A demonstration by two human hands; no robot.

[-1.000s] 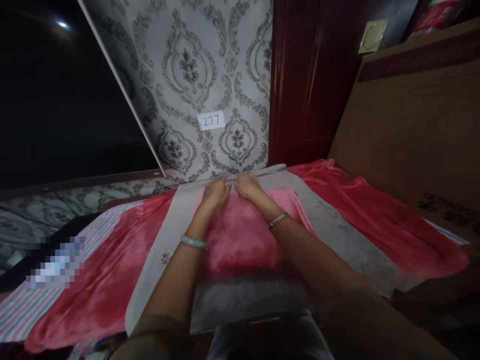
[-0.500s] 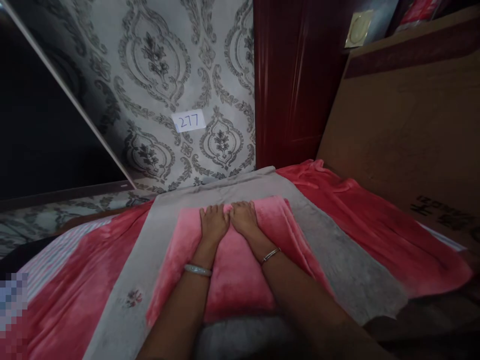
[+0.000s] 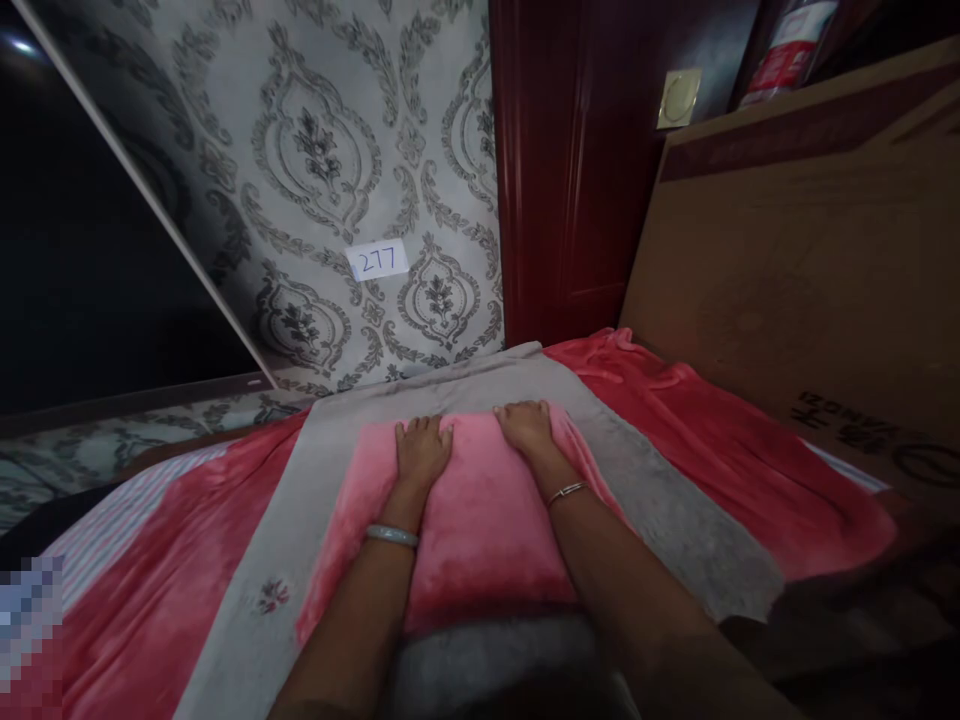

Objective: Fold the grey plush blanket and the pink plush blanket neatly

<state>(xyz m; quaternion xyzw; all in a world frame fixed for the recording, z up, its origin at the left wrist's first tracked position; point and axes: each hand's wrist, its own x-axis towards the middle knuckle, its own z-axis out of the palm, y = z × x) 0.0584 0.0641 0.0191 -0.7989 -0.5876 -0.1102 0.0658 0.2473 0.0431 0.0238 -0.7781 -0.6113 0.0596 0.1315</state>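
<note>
While fingers of L hand [image 3: 422, 452] lie slightly spread & those of R hand [image 3: 527, 428] lie closer tog., both rest palm-down nr far edge of folded, roughly rect. pink plush fabric [image 3: 487, 520]. It sits on soft grey cloth [image 3: 675, 510] w/ small dark-red flower motif [image 3: 273, 597]; red plush drape [image 3: 720, 440] either side. Behind: grey-white patterned wallpaper [image 3: 315, 150] w/ white paper card [image 3: 377, 260], "277"; brown cardboard box [image 3: 765, 260] to R.

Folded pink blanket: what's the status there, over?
Left hand and right hand apart, palms down near far edge of folded pink blanket. Blanket lying on grey fabric. Forearms partly covering it.
</note>
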